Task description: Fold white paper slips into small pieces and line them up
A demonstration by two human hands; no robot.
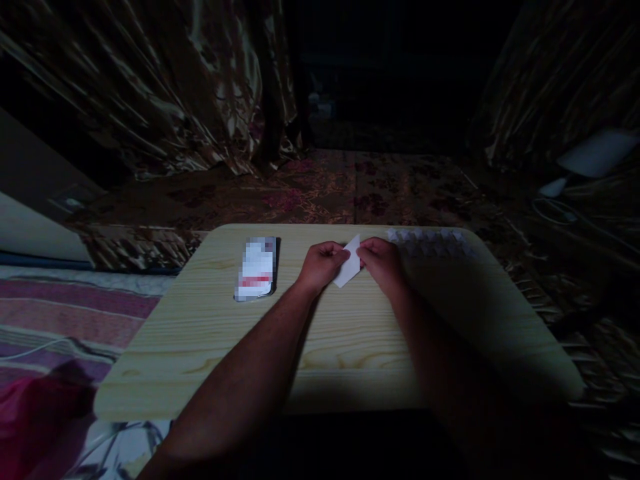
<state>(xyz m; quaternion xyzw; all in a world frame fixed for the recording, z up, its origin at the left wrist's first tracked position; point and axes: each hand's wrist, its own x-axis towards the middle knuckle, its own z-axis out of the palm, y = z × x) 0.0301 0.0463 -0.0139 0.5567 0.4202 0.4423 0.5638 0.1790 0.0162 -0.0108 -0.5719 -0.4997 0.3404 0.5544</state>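
A piece of folded white paper (349,268) is held up between my two hands, above the middle of the wooden table. My left hand (324,265) pinches its left edge, thumb on top. On the opposite edge, my right hand (379,259) grips it between thumb and curled fingers. The paper is slanted, with one pointed corner upward and another toward me. To the right of my right hand, several small white folded paper pieces (434,241) stand in two rows near the far edge, partly in shadow.
A phone (256,269) with a blurred bright screen lies on the table (200,347), left of my hands. Patterned curtains (220,87) hang behind. A white lamp (597,153) stands at the right, and a striped bedcover (65,313) lies at the left.
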